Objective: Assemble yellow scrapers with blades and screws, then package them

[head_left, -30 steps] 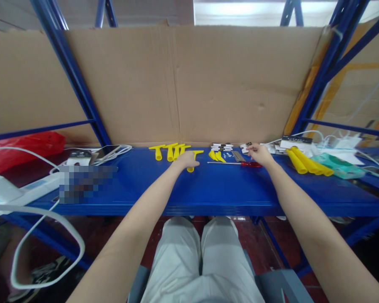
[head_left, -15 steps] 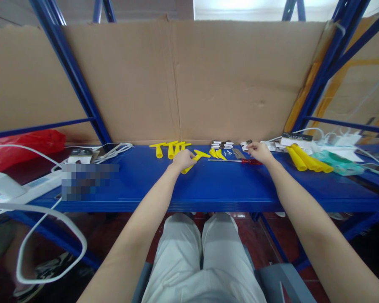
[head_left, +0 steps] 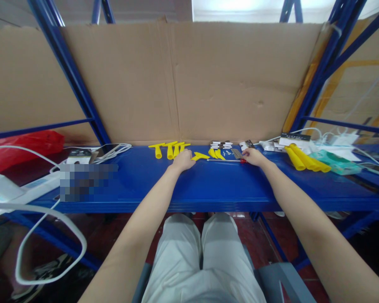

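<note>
My left hand [head_left: 183, 160] is closed round a yellow T-shaped tool [head_left: 201, 156], whose forked head sticks out to the right while its handle is hidden by the hand. My right hand [head_left: 253, 155] has its fingers pinched together at the right end of some thin metal strips [head_left: 236, 154]; what they grip, if anything, is hidden. Under those fingers lies a screwdriver [head_left: 222, 160], its shaft pointing left and its red handle mostly covered. Small yellow pieces [head_left: 216, 154] and a blue card [head_left: 227, 153] are beside the strips.
Several yellow T-shaped tools [head_left: 158, 150] stand in a row at the back. Small black-and-white boxes [head_left: 221, 144] are stacked against the cardboard. To the right are yellow tubes [head_left: 298, 158] and a green plastic packet [head_left: 342, 163]. A white power strip [head_left: 34, 187] lies left.
My right hand has moved a little left and down, from the small black-and-white card to the metal strips and screwdriver handle. My left hand has tilted the yellow tool, hiding its handle.
</note>
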`<control>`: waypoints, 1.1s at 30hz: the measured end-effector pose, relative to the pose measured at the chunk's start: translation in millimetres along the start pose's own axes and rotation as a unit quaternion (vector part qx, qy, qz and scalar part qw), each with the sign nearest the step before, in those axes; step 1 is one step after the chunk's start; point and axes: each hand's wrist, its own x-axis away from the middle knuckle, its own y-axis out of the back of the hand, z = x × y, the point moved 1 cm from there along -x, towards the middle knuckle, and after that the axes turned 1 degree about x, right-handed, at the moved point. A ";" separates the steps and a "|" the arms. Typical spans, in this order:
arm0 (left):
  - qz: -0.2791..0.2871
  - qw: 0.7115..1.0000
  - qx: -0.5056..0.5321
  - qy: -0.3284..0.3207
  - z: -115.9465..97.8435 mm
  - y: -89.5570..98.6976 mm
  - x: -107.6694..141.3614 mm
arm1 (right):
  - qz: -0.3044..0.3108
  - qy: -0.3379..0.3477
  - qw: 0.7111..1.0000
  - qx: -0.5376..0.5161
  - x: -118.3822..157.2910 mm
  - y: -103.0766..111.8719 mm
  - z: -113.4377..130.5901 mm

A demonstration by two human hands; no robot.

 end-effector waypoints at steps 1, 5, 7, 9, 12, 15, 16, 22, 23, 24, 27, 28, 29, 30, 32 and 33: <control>-0.001 1.000 -0.002 0.000 0.1 0.2 -0.2 | 0.001 0.000 1.000 0.002 0.2 0.2 0.3; 0.003 1.000 -0.001 0.002 0.9 -0.6 -1.4 | -0.001 0.002 1.000 0.014 0.9 1.9 -1.8; 0.007 1.000 0.002 0.006 1.8 -2.1 -2.2 | -0.003 0.003 1.000 0.019 1.4 2.8 -4.1; 0.013 1.000 0.008 0.008 2.7 -4.1 -3.0 | -0.007 0.003 1.000 0.023 1.7 3.5 -7.1; 0.023 1.000 0.020 0.007 3.8 -7.4 -4.1 | -0.017 0.004 0.999 0.033 1.7 4.5 -13.0; 0.025 0.999 0.027 0.001 4.5 -9.9 -5.0 | -0.018 0.013 0.998 0.051 1.5 7.0 -19.3; 0.026 0.999 0.028 -0.003 4.7 -10.5 -5.3 | -0.017 0.014 0.998 0.061 1.8 8.2 -20.9; 0.034 0.999 0.027 -0.020 5.5 -12.0 -6.4 | -0.022 -0.004 0.991 0.135 9.0 15.6 -15.2; 0.035 0.999 0.029 -0.020 5.5 -11.9 -6.5 | -0.029 -0.003 0.990 0.140 10.4 16.1 -11.6; 0.035 0.999 0.032 -0.021 5.5 -11.9 -6.5 | -0.037 -0.002 0.989 0.140 11.5 16.2 -7.6; 0.037 0.998 0.039 -0.026 5.6 -11.8 -6.7 | -0.047 -0.021 0.992 0.117 12.3 14.2 3.7; 0.038 0.998 0.041 -0.027 5.7 -11.8 -6.8 | -0.042 -0.033 0.993 0.105 11.9 12.9 6.5; 0.038 0.998 0.043 -0.028 5.9 -12.0 -6.9 | -0.035 -0.045 0.994 0.094 11.2 11.4 8.9; 0.037 0.998 0.044 -0.028 6.1 -12.2 -7.1 | -0.029 -0.055 0.994 0.085 10.6 9.9 10.6; 0.036 0.998 0.044 -0.028 6.4 -12.7 -7.3 | -0.019 -0.070 0.994 0.080 9.4 7.1 12.9; 0.035 0.998 0.044 -0.028 6.4 -12.9 -7.4 | -0.016 -0.077 0.994 0.081 9.0 5.9 13.5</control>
